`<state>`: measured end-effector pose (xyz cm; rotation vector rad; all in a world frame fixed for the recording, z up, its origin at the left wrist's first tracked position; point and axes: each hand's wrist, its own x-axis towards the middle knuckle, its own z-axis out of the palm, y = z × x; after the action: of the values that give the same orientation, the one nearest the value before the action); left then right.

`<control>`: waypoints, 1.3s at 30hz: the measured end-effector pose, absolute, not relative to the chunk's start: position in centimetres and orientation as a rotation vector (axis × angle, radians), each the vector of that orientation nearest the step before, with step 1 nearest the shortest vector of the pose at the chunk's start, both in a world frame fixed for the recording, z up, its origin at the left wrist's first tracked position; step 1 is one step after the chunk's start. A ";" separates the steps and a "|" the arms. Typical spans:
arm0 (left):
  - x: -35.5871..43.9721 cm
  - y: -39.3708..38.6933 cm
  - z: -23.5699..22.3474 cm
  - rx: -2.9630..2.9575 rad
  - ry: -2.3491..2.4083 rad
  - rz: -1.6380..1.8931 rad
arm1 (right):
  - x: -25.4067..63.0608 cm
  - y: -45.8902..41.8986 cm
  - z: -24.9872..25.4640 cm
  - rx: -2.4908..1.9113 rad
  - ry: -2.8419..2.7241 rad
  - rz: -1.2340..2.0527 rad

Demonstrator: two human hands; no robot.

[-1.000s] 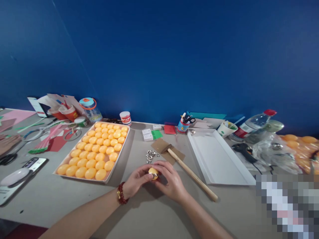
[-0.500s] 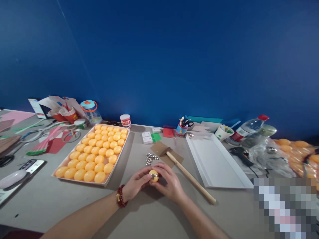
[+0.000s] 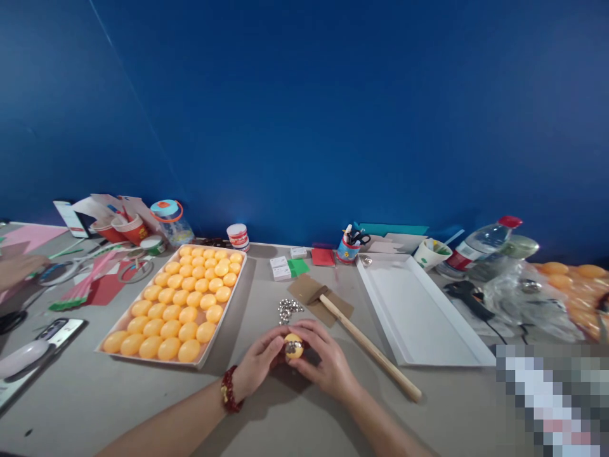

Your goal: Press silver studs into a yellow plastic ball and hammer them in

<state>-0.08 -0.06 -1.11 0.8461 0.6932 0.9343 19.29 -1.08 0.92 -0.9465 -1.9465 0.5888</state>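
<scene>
Both hands meet over the grey table near its front edge. My left hand [image 3: 259,366], with a red bead bracelet on the wrist, and my right hand [image 3: 326,365] are pinched around one orange ball [image 3: 294,346] that carries a small silvery piece on its face. Just behind the hands lies a little heap of silver metal pieces [image 3: 287,309]. A tray [image 3: 240,283] packed with several rows of orange balls sits to the left of my hands. A wooden mallet [image 3: 364,343] lies to the right, its head resting on a brown card.
An empty white tray [image 3: 419,311] stands right of the mallet. Bottles, a glue gun [image 3: 469,297], a bag of orange balls and cups crowd the right back. Papers, scissors, cups and a phone [image 3: 35,346] cover the left, where another person's hand [image 3: 16,270] shows.
The hands stay pinched on the orange ball, turning it slightly. The camera shifted a little, and another person's hand has come into view at the left edge.
</scene>
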 end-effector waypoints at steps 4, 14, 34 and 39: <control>-0.2 -0.2 -1.1 0.870 0.688 0.914 | 19.3 -1.0 0.8 -0.951 -1.946 0.610; -0.6 0.0 0.3 1.400 0.748 1.188 | 19.4 -1.8 0.6 -0.979 -1.762 1.033; -1.0 -0.3 1.2 1.979 0.653 1.132 | 18.5 -2.1 2.1 -0.747 -1.208 1.788; -0.9 -0.3 1.2 2.000 0.672 1.116 | 18.5 -2.1 1.8 -0.754 -1.195 1.820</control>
<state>-0.91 -0.31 1.21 1.9997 0.6722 1.1157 18.51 -2.05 1.81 -0.7541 -1.1949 1.8205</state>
